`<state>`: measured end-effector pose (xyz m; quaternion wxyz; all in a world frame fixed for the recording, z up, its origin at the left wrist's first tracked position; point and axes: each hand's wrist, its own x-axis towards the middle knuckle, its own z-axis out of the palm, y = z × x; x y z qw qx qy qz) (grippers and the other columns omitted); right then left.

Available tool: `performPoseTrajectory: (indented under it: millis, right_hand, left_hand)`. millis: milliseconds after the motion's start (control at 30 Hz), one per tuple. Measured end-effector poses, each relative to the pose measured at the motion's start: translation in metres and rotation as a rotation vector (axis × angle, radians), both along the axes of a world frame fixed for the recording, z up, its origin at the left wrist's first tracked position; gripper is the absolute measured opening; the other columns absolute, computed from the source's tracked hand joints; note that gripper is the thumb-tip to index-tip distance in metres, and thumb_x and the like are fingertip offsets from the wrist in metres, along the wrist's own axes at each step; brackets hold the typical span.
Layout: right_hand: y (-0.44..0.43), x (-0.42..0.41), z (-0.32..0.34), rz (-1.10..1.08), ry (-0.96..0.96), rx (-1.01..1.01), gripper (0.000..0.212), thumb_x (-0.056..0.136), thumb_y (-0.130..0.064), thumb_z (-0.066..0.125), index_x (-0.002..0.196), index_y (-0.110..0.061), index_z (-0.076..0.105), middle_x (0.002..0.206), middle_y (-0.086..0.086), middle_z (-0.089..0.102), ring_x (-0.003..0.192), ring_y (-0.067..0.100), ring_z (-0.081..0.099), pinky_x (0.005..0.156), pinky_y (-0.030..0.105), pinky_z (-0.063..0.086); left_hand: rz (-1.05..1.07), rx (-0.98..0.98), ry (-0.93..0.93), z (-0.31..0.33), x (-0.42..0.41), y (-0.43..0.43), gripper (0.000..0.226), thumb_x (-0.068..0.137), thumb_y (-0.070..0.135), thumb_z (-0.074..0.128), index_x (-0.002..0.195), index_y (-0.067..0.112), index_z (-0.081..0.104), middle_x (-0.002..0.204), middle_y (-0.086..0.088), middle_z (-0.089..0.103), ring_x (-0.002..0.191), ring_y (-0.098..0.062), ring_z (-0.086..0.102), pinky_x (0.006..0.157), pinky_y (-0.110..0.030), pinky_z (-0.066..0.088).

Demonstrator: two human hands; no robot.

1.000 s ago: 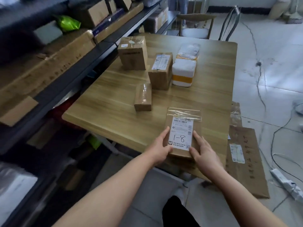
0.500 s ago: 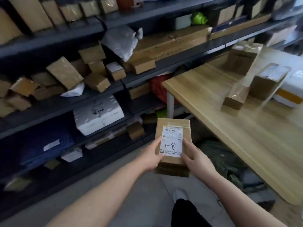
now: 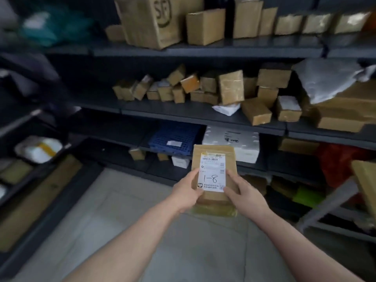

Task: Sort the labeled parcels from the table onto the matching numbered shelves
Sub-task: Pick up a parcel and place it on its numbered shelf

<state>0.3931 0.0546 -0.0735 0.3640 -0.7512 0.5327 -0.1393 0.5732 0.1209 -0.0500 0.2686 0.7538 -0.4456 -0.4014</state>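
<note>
**Parcel 1-8 held in both hands, facing the racks**

Dark metal shelving (image 3: 203, 51) fills our view, with grey floor (image 3: 142, 220) below it. Our landmark is the parcel (image 3: 213, 149), a flat brown carton. Its white label (image 3: 211, 176) is handwritten "1-8". We hold it in the air in front of the lower tiers, and it touches no shelf.

Shelf contents, relative to the parcel:
- Directly behind it: a white foam box (image 3: 232, 143). A blue crate (image 3: 175, 137) sits just left of that on the same tier, with a white tag on it. We cannot tell what the crate holds.
- One tier above: a heap of small brown cartons (image 3: 203, 86), many tilted and some stacked. A grey poly bag (image 3: 329, 78) lies up and to the right.
- Far above, on the top tier: a row of upright cartons, the biggest being the "SF" box (image 3: 150, 21).
- Right of it: a red bag (image 3: 335, 163) in the rack.
- Far left: a taped foam box (image 3: 38, 149) with a yellow strip, on a side rack.

Hands:
- Our left hand (image 3: 187, 192) grips the parcel's left edge, thumb at the label's edge.
- Our right hand (image 3: 244, 194) grips the right edge, thumb on the top face beside the label.
- Both forearms are bare and stretched forward. The label faces us, upright.
</note>
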Motion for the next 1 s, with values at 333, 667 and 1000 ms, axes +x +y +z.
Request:
performPoseTrajectory:
  millis: [333,667,1000]
  right_hand:
    - [-0.028,0.124,0.007,0.473,0.007,0.046,0.059,0.093,-0.047,0.049,0.145,-0.051,0.023,0.154,-0.011,0.031,0.135,0.016,0.039,0.102,0.029,0.034]
    - [0.025,0.288,0.012,0.726,-0.023,0.080,0.059,0.094,-0.046,0.048,0.145,-0.054,0.018,0.152,-0.015,0.033,0.129,0.016,0.044,0.098,0.037,0.045]
    - [0.077,0.460,0.007,0.787,0.015,0.103,0.058,0.097,-0.042,0.045,0.147,-0.050,0.018,0.152,-0.010,0.033,0.127,0.017,0.045,0.087,0.031,0.046]
  left_hand:
    - [0.460,-0.003,0.029,0.019,0.072,0.047,0.066,0.094,0.010,0.055,0.147,0.041,0.031,0.130,0.011,0.052,0.116,-0.012,0.050,0.092,-0.023,0.046]
    - [0.693,0.008,0.035,0.018,0.198,0.124,0.069,0.095,0.016,0.055,0.146,0.050,0.024,0.126,0.012,0.055,0.107,-0.009,0.053,0.081,-0.028,0.050]
    - [0.782,0.027,0.056,0.005,0.360,0.177,0.073,0.093,0.014,0.057,0.147,0.051,0.023,0.128,0.011,0.055,0.109,-0.012,0.055,0.090,-0.036,0.054]
